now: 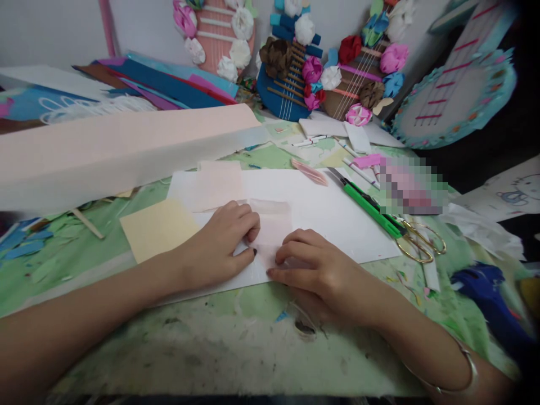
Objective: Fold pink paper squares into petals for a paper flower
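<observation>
Pale pink tissue piece [274,220], one, thin, creased near its top: we find it on the white sheet [337,225], under and between both hands.

Left hand [230,242], fingers bent, resting on the piece's left side; we see its thumb and forefinger apart.

Right hand [314,270], at the piece's lower right, thumb and forefinger tips close together; we cannot tell whether they grip the tissue. One silver bangle [470,371] at the wrist.

Second pink square [219,177], flat at the white sheet's upper left.

Yellow square [154,225], one, at the sheet's left, partly behind the left forearm.

Folded pink strip [310,171], on the sheet's far edge.

Green cutter [371,208], slanting over the sheet's right end; gold scissor handles [415,253] beside its near end.

Blue glue gun [485,304], at far right.

Peach paper [126,140], one long length, at the left of the counter [189,349], which we record as green and stained.

Decorated instrument models, four, at the back, among them a blue one [274,93].
</observation>
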{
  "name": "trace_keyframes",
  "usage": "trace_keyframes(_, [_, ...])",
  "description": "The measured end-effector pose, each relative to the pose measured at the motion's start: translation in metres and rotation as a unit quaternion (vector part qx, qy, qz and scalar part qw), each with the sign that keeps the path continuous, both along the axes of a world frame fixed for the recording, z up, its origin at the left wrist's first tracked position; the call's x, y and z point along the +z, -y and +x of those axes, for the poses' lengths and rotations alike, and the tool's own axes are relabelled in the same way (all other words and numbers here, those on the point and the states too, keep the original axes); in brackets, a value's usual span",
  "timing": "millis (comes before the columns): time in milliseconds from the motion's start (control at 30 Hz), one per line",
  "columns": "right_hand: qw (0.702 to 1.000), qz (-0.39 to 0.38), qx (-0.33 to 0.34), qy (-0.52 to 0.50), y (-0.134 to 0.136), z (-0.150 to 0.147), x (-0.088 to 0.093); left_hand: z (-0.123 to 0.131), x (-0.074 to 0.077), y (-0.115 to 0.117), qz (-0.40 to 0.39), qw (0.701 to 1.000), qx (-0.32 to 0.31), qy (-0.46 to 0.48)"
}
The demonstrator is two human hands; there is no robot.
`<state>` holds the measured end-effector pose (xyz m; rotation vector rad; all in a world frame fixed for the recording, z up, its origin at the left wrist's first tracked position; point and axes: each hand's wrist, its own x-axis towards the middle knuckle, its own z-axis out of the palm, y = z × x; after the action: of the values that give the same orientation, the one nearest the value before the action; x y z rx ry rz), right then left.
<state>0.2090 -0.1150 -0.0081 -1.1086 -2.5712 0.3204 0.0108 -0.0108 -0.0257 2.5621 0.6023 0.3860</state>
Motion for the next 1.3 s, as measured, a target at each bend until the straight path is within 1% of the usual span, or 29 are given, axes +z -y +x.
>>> trace_keyframes(267, [1.0,-0.01,-0.002,-0.008,-0.001,0.0,0.0,-0.002,0.001,-0.003,-0.021,1.0,-0.001,0.021])
trace_keyframes(500, [1.0,-0.011,0.0,-0.019,-0.001,0.0,-0.001,-0.002,0.007,-0.003,-0.058,0.995,0.071,0.04])
trace_keyframes(567, [1.0,-0.012,0.0,-0.022,-0.001,0.001,-0.002,0.0,0.007,0.0,-0.042,0.997,0.066,0.028])
trace_keyframes(667, [1.0,-0.015,-0.002,-0.023,0.001,0.001,-0.002,0.003,0.005,0.004,0.003,0.998,0.058,-0.003])
trace_keyframes(733, [1.0,-0.014,-0.003,-0.025,0.001,0.001,-0.003,0.003,0.003,0.005,0.013,0.998,0.058,-0.016])
trace_keyframes(1133, [0.999,-0.017,-0.003,-0.038,-0.002,0.0,-0.003,-0.005,0.005,-0.006,-0.032,0.999,0.029,-0.016])
trace_keyframes(1300, [0.999,-0.021,0.0,-0.037,-0.002,0.001,-0.003,-0.007,0.01,-0.011,-0.073,0.996,0.042,-0.024])
